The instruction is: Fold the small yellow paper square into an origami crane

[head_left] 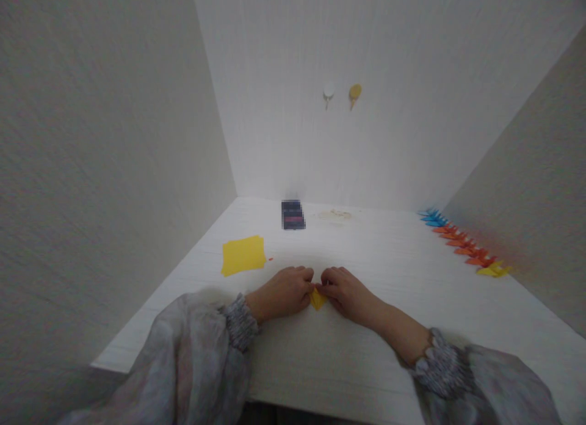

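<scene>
Between my hands, low over the white table, is a small piece of folded yellow paper (317, 300), its point toward me. My left hand (290, 289) pinches its left side with bent fingers. From the other side my right hand (344, 292) grips the paper's upper right edge, fingertips close to those of the left. The fingers cover the upper part of the paper. A stack of yellow paper sheets (243, 255) lies to the left, beyond my left hand.
Along the right wall runs a row of folded paper figures (464, 245) in blue, orange, red and yellow. A dark blurred object (293, 215) lies at the back of the table (384, 242). Two hooks (355, 93) are on the back wall. A tiny red scrap (271, 259) lies beside the sheets.
</scene>
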The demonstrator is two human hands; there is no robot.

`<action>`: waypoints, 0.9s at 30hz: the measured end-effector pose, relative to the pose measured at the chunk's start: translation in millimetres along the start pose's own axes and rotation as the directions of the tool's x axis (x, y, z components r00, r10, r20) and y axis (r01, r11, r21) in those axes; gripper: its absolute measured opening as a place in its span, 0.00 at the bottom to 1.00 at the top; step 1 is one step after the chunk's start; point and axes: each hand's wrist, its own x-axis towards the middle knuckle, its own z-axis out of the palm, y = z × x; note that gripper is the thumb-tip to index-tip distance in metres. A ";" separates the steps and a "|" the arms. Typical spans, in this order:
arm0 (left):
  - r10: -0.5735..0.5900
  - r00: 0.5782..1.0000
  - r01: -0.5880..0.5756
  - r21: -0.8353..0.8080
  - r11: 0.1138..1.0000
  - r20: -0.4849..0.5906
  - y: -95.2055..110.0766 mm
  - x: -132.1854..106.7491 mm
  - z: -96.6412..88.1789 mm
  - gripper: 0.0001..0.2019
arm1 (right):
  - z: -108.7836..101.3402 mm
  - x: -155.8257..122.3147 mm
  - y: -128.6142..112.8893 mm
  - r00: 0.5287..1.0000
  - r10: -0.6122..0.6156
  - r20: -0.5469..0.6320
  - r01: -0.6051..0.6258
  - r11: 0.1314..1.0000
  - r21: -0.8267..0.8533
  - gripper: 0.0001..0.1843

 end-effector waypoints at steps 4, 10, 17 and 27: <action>0.033 0.999 -0.033 0.002 0.999 -0.001 -1.7 -0.1 0.5 0.10 | 1.1 -0.5 -0.4 1.000 0.008 0.014 -0.007 1.000 -0.017 0.11; 0.003 1.000 -0.003 -0.026 1.000 -0.006 -3.5 0.7 4.3 0.10 | -3.7 -2.0 -5.4 0.999 0.039 0.024 -0.038 0.999 -0.039 0.12; -0.050 0.998 0.049 -0.052 0.997 -0.021 -2.5 -1.1 5.6 0.12 | -2.7 -3.2 -2.8 0.998 0.058 0.003 -0.058 0.998 0.003 0.12; -0.069 0.997 0.068 -0.070 0.995 -0.014 -4.7 -4.3 6.8 0.11 | 0.5 -7.0 3.8 0.998 -0.001 -0.057 0.011 0.985 0.173 0.12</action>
